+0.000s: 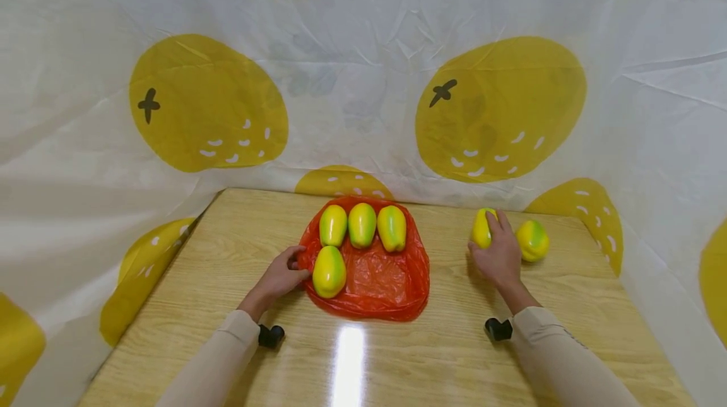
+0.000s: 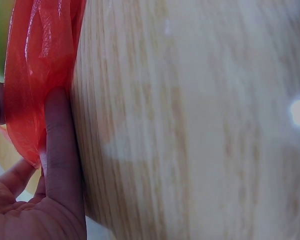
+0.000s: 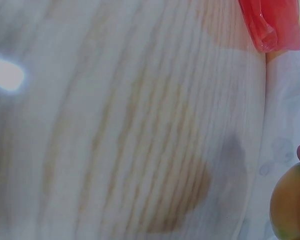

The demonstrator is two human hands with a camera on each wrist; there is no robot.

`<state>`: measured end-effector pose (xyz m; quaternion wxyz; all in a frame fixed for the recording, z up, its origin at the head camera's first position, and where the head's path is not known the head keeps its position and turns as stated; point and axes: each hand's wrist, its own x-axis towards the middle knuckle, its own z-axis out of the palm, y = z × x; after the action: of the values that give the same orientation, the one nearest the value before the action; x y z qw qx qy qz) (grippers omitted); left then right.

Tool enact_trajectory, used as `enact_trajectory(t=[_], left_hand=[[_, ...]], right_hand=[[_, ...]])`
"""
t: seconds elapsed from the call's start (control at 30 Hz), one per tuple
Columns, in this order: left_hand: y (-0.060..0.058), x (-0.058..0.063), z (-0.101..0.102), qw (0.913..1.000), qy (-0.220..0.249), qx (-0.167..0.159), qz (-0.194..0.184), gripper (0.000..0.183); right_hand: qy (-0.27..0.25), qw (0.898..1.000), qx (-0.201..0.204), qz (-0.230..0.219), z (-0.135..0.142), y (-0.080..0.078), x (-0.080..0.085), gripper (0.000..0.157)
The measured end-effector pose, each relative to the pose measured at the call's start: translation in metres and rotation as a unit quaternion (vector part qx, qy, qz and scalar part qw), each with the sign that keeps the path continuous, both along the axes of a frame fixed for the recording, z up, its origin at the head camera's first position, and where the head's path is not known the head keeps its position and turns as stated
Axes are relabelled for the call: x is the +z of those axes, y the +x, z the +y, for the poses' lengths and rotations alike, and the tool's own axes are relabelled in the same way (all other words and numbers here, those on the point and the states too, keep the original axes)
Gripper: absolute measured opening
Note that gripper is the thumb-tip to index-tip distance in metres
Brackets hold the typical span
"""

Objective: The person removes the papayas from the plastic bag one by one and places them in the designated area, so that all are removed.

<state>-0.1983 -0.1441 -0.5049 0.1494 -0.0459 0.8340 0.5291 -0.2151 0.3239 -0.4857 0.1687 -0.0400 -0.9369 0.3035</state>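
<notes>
Your left hand [image 1: 282,271] pinches the left rim of the red plastic bag [image 1: 377,277], which lies opened out by the middle of the far edge of the worktop [image 1: 443,356] and holds four yellow-green fruits [image 1: 362,226]: three in a row along its far side, one in front of the leftmost. Your right hand [image 1: 500,255], toward the worktop's far right corner, grips a fifth fruit [image 1: 481,228] between thumb and fingers; a sixth fruit [image 1: 532,241] sits just beside that hand, nearer the corner.
</notes>
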Motion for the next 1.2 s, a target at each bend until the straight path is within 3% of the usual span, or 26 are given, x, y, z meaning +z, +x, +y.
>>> enact_trajectory(t=[0.83, 1.2], left_hand=[[0.002, 0.000, 0.002, 1.0000, -0.002, 0.002, 0.002, 0.067], [0.001, 0.001, 0.001, 0.9999, -0.012, 0.004, 0.005, 0.067]], right_hand=[[0.015, 1.000, -0.002, -0.022, 0.007, -0.008, 0.001, 0.078], [0.020, 1.000, 0.004, -0.002, 0.008, -0.015, 0.002, 0.077]])
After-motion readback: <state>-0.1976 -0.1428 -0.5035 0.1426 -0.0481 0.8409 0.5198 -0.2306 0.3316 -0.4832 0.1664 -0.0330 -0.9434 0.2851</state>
